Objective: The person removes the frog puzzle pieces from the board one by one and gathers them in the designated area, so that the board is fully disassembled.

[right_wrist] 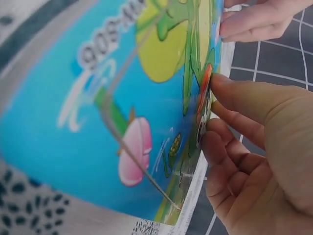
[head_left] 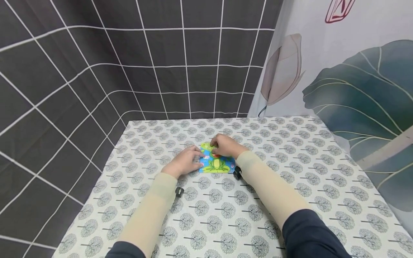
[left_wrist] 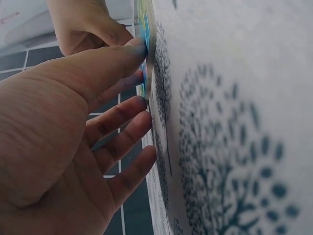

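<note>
Frog board [head_left: 217,165]: flat on desk [head_left: 219,200], toward far edge; prob. light, stiff, slick; hold by edges. L hand [head_left: 184,162]: fingers loosely spread, thumb at L edge. R hand [head_left: 226,146]: pinches small red pc. [right_wrist: 204,95]

head: above and back from frog board [head_left: 217,164], faces forward-down
left wrist: low, near board's left edge, edge-on
right wrist: nearest, skims board's printed face
all views: share board
</note>
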The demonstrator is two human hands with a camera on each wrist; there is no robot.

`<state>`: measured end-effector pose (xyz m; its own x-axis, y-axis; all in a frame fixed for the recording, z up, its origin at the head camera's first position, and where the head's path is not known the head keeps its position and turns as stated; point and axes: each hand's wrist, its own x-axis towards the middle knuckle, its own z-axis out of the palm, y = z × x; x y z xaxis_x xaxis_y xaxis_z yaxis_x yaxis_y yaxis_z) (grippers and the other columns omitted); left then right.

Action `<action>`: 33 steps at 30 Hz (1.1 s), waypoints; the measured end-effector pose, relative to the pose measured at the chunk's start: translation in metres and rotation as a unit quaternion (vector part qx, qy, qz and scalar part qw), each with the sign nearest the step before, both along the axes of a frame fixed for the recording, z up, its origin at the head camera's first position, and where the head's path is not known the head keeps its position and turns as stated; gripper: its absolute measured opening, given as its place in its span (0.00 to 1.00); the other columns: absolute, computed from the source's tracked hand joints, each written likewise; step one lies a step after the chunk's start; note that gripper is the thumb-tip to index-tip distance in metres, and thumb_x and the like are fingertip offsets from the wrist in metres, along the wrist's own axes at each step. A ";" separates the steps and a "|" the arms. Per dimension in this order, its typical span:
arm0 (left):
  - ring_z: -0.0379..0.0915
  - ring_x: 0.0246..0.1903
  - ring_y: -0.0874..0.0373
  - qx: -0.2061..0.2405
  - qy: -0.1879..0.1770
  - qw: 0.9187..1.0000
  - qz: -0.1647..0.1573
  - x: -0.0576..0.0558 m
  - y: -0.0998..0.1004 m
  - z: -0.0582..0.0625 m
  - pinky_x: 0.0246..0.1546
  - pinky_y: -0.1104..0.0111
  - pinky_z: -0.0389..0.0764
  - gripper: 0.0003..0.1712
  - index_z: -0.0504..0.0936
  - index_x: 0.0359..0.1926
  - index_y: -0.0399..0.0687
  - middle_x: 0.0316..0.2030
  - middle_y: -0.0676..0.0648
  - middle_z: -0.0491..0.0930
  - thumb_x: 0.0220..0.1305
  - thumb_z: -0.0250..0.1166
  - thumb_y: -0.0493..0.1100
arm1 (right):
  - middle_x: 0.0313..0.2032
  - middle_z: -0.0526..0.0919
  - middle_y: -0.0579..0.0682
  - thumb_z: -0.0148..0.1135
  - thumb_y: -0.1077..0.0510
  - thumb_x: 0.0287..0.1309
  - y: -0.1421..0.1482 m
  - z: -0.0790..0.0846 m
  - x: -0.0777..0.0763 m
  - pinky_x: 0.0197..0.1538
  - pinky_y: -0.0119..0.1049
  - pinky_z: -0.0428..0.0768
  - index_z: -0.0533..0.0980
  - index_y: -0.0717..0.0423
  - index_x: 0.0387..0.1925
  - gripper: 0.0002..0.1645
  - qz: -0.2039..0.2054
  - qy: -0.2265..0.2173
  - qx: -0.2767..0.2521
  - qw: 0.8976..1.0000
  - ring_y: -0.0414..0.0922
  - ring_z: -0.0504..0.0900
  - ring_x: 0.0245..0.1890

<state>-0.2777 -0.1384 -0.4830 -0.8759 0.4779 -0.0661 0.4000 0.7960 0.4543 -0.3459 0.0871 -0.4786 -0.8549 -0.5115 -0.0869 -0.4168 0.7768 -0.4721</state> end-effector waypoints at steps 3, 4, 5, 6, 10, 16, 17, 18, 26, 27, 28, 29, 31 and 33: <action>0.71 0.65 0.53 0.001 0.001 1.000 -0.002 0.000 0.000 -0.001 0.71 0.56 0.71 0.26 0.85 0.64 0.57 0.62 0.54 0.75 0.65 0.75 0.52 | 0.49 0.83 0.49 0.76 0.56 0.62 0.002 -0.002 -0.002 0.59 0.43 0.81 0.84 0.57 0.55 0.21 -0.013 -0.028 -0.024 0.999 0.46 0.81 0.49; 0.71 0.65 0.53 0.001 0.001 1.000 -0.002 0.000 0.000 -0.001 0.71 0.55 0.71 0.26 0.85 0.64 0.57 0.61 0.54 0.75 0.65 0.75 0.52 | 0.48 0.83 0.49 0.76 0.56 0.62 0.002 -0.003 -0.003 0.58 0.42 0.81 0.84 0.56 0.55 0.21 -0.017 -0.038 -0.032 0.999 0.46 0.81 0.49; 0.71 0.65 0.52 0.001 0.002 1.000 -0.003 0.000 0.000 -0.001 0.71 0.55 0.71 0.27 0.85 0.64 0.57 0.62 0.54 0.75 0.65 0.75 0.52 | 0.48 0.83 0.49 0.76 0.56 0.62 0.003 -0.004 -0.004 0.58 0.42 0.81 0.83 0.56 0.55 0.21 -0.020 -0.048 -0.040 0.998 0.45 0.80 0.49; 0.71 0.65 0.52 0.000 0.002 1.000 -0.003 0.000 0.000 -0.002 0.71 0.55 0.71 0.27 0.84 0.64 0.57 0.62 0.54 0.75 0.65 0.75 0.52 | 0.47 0.83 0.49 0.76 0.56 0.62 0.004 -0.004 -0.004 0.58 0.42 0.81 0.83 0.56 0.54 0.21 -0.022 -0.055 -0.046 0.997 0.45 0.80 0.48; 0.70 0.65 0.53 -0.002 0.000 1.000 -0.001 -0.001 0.000 -0.003 0.71 0.55 0.71 0.27 0.84 0.64 0.58 0.62 0.55 0.75 0.65 0.75 0.53 | 0.42 0.82 0.49 0.76 0.56 0.62 0.004 -0.003 -0.005 0.53 0.41 0.81 0.82 0.57 0.53 0.20 -0.023 -0.071 -0.061 0.995 0.45 0.79 0.42; 0.69 0.66 0.53 0.000 -0.008 1.000 0.003 0.000 0.001 -0.001 0.71 0.57 0.70 0.27 0.84 0.65 0.57 0.62 0.55 0.74 0.66 0.75 0.51 | 0.37 0.79 0.49 0.76 0.56 0.62 0.003 -0.003 -0.008 0.49 0.40 0.80 0.80 0.58 0.53 0.21 -0.023 -0.091 -0.064 0.994 0.45 0.76 0.37; 0.69 0.66 0.53 0.001 -0.009 1.000 0.002 0.000 0.001 -0.001 0.72 0.57 0.70 0.27 0.84 0.65 0.57 0.63 0.55 0.74 0.66 0.75 0.51 | 0.37 0.79 0.50 0.76 0.56 0.63 0.003 -0.004 -0.009 0.48 0.40 0.80 0.80 0.58 0.53 0.21 -0.024 -0.095 -0.066 0.993 0.45 0.76 0.37; 0.69 0.66 0.53 0.002 -0.009 1.000 0.002 0.000 0.001 0.000 0.72 0.57 0.70 0.27 0.84 0.65 0.56 0.63 0.54 0.74 0.65 0.75 0.51 | 0.37 0.79 0.50 0.76 0.56 0.63 0.003 -0.004 -0.010 0.48 0.40 0.80 0.80 0.58 0.53 0.21 -0.025 -0.099 -0.067 0.992 0.45 0.76 0.37; 0.68 0.66 0.53 0.002 -0.007 1.000 -0.001 0.001 0.001 0.001 0.72 0.57 0.69 0.27 0.84 0.65 0.56 0.63 0.54 0.73 0.65 0.75 0.50 | 0.35 0.79 0.50 0.76 0.56 0.62 0.001 -0.005 -0.012 0.46 0.40 0.81 0.81 0.58 0.51 0.19 -0.040 -0.100 -0.068 0.992 0.45 0.77 0.35; 0.68 0.66 0.53 0.003 -0.006 1.000 -0.001 0.001 0.001 0.001 0.72 0.57 0.69 0.27 0.84 0.64 0.56 0.63 0.54 0.74 0.65 0.75 0.50 | 0.35 0.79 0.50 0.76 0.56 0.61 0.000 -0.005 -0.012 0.46 0.40 0.81 0.81 0.59 0.51 0.20 -0.042 -0.099 -0.068 0.992 0.44 0.77 0.35; 0.68 0.66 0.53 0.004 -0.005 1.000 0.000 0.001 0.001 0.001 0.72 0.57 0.69 0.27 0.84 0.64 0.56 0.63 0.54 0.74 0.65 0.75 0.50 | 0.35 0.79 0.50 0.76 0.56 0.61 0.000 -0.004 -0.012 0.45 0.40 0.81 0.81 0.59 0.50 0.20 -0.043 -0.099 -0.069 0.992 0.45 0.77 0.35; 0.68 0.66 0.53 0.004 -0.005 1.000 0.000 0.001 0.001 0.001 0.72 0.57 0.69 0.27 0.84 0.64 0.56 0.63 0.54 0.74 0.65 0.75 0.50 | 0.35 0.79 0.50 0.76 0.56 0.60 0.000 -0.004 -0.012 0.45 0.40 0.81 0.81 0.59 0.50 0.20 -0.044 -0.098 -0.070 0.992 0.45 0.77 0.34; 0.68 0.66 0.53 0.004 -0.003 1.000 0.000 0.000 0.001 0.000 0.72 0.57 0.69 0.27 0.84 0.65 0.56 0.63 0.53 0.73 0.65 0.75 0.50 | 0.34 0.79 0.50 0.77 0.56 0.59 -0.001 -0.002 -0.012 0.44 0.40 0.80 0.81 0.59 0.50 0.20 -0.044 -0.100 -0.069 0.992 0.45 0.76 0.33; 0.68 0.67 0.52 0.004 -0.003 1.000 0.000 0.000 0.001 0.000 0.72 0.57 0.69 0.27 0.84 0.65 0.56 0.63 0.53 0.73 0.65 0.75 0.49 | 0.34 0.79 0.50 0.76 0.55 0.60 -0.001 -0.001 -0.011 0.43 0.39 0.79 0.81 0.59 0.50 0.21 -0.043 -0.106 -0.066 0.991 0.44 0.76 0.32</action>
